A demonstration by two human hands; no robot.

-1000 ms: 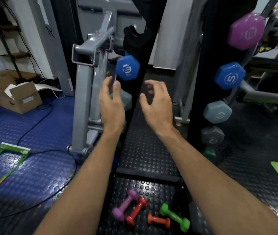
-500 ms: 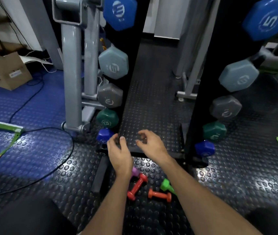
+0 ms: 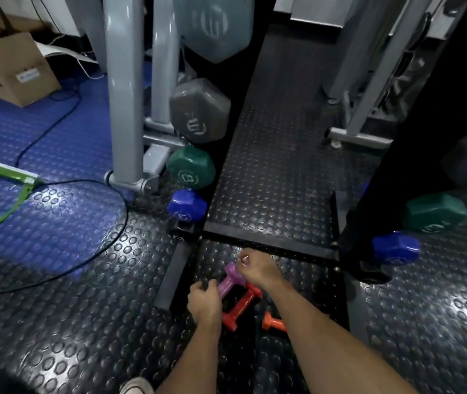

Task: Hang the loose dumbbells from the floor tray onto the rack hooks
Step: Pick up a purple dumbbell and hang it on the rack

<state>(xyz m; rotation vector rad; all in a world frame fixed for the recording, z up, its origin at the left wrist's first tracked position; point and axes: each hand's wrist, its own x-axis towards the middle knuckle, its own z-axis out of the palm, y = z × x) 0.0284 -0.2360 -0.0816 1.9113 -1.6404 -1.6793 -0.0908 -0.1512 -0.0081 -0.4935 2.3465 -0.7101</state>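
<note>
The purple dumbbell [image 3: 231,280] lies in the floor tray [image 3: 337,302], its long axis running from near-left to far-right. The left hand [image 3: 205,300] curls its fingers round the near end, and the right hand [image 3: 258,270] pinches the far head; both are on it. The red dumbbell [image 3: 241,307] lies just beside, touching or nearly. The right forearm hides most of the orange dumbbell [image 3: 273,322], and the frame is blurred

Single head-worn wide-angle view, aimed steeply down and forward from above. Close over both forearms and the floor tray [image 3: 337,302] at lower centre; rack [image 3: 374,194] uprights rising toward the top edge, bent by lens distortion.
</note>
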